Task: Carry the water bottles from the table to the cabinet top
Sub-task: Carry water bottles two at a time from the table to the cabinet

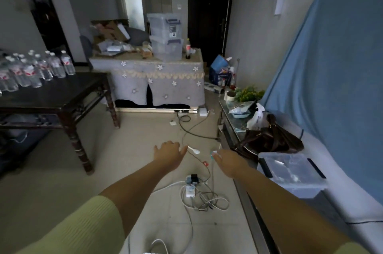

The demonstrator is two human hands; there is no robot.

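Several clear water bottles (pixel 31 69) with red-and-white labels stand in rows on the dark wooden table (pixel 68 96) at the left. A cabinet draped in a grey flowered cloth (pixel 157 83) stands at the back centre. My left hand (pixel 169 152) and my right hand (pixel 227 161) reach forward over the floor, both empty with relaxed fingers. Neither hand touches a bottle; the table lies well to the left of them.
Two stacked clear storage boxes (pixel 165 35), a cola bottle (pixel 188 49) and cardboard clutter sit on the cabinet top. Cables and a power strip (pixel 192 189) lie on the floor ahead. A low glass table (pixel 232 123) with a brown bag (pixel 269 137) and a blue-covered sofa (pixel 331 67) line the right.
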